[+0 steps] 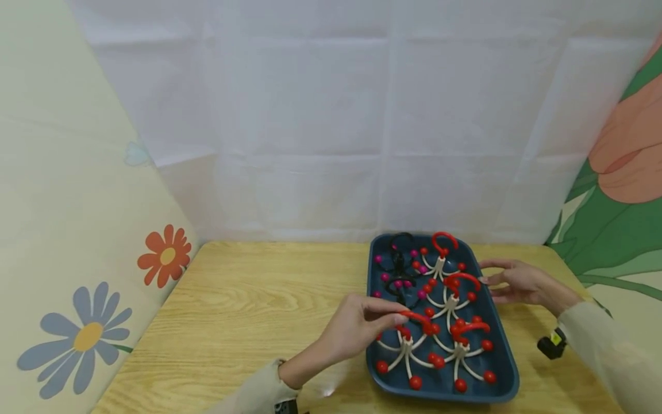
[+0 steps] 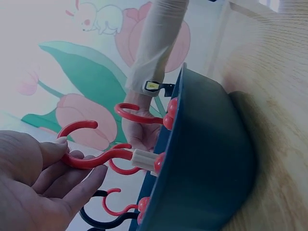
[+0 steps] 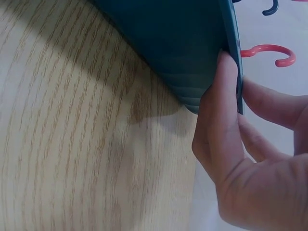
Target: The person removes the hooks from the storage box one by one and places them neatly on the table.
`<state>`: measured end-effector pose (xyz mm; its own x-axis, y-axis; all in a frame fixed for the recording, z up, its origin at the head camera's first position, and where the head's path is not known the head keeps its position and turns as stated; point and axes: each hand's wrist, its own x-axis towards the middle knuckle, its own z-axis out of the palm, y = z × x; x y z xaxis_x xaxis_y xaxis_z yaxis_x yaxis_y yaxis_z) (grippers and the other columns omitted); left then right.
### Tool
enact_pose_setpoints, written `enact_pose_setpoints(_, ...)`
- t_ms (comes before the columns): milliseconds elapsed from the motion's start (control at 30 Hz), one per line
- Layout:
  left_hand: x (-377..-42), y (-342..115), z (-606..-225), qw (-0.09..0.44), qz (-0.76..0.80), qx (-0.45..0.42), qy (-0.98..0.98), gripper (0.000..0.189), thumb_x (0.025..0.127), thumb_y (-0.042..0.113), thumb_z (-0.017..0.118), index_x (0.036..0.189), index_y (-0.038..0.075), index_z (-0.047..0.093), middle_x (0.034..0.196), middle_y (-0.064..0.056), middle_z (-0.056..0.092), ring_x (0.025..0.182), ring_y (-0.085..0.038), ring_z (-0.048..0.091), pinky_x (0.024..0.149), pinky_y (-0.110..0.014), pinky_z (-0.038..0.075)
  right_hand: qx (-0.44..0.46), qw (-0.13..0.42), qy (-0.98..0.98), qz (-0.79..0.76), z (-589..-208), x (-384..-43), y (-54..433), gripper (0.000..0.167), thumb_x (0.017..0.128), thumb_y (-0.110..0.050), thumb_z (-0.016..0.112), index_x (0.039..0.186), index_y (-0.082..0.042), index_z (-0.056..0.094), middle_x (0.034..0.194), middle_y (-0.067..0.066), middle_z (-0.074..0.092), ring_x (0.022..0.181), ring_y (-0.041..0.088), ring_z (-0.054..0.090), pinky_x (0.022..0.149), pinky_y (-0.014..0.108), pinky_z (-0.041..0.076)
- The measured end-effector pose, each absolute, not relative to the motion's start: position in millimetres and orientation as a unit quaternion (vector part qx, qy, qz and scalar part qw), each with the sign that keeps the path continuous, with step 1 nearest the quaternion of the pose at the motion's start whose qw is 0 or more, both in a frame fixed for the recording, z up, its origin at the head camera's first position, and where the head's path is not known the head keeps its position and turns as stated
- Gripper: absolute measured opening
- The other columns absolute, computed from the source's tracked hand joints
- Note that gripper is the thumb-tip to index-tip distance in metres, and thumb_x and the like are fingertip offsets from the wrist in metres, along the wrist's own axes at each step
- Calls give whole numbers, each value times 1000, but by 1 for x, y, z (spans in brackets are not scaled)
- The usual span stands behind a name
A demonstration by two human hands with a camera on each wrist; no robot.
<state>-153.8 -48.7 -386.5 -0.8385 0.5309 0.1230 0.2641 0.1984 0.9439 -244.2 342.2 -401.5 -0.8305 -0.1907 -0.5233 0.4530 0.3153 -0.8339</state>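
At the front left of the dark blue tray (image 1: 499,376), my left hand (image 1: 347,329) pinches the red hook (image 1: 416,315) of a white multi-arm hanger (image 1: 407,345) between thumb and fingers. That hanger has several curved white arms tipped with red balls. In the left wrist view the red hook (image 2: 103,156) rises from a white stem (image 2: 143,159) near the tray's rim. My right hand (image 1: 522,283) grips the tray's right rim, and in the right wrist view thumb and fingers of the right hand (image 3: 240,139) stand on either side of that rim (image 3: 234,43).
Several more white hangers with red hooks (image 1: 452,305) fill the tray's right side. Black hangers with pink balls (image 1: 398,263) lie at its back left. The tray stands toward the right of a wooden table (image 1: 248,299), with a white sheet (image 1: 295,126) behind it.
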Motion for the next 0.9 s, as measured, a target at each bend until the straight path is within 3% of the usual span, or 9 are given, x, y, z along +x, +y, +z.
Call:
enact_pose_setpoints(200,-156,-52,-382,101,587,262,760,22,98,26,76,116,14,83,104,-15,82,82,-2,75,64,-20,55,87,277,759,-583,-401,-243,341,71,105,-11,61,165,-3,23,111,4,71,95,19,75,83,37,65)
enact_pose_setpoints(667,-155,-63,-360,87,588,271,757,22,100,29,74,119,21,82,108,-8,83,90,-7,79,74,-35,64,87,280,757,-584,-396,-240,340,75,105,-12,63,167,-3,21,108,1,72,94,18,75,83,37,65)
enact_pose_setpoints(767,-156,-69,-354,83,592,272,755,23,100,29,73,120,20,81,109,-9,83,92,-8,79,65,-28,60,91,279,757,-583,-397,-240,340,75,105,-12,64,166,-3,22,108,1,72,93,18,75,83,37,65)
enact_pose_setpoints(900,-158,-78,-348,70,583,273,762,24,101,29,72,121,20,81,109,-8,83,85,-8,78,53,-22,45,91,279,757,-584,-398,-240,340,75,105,-12,64,166,-3,23,108,1,72,93,18,75,83,36,65)
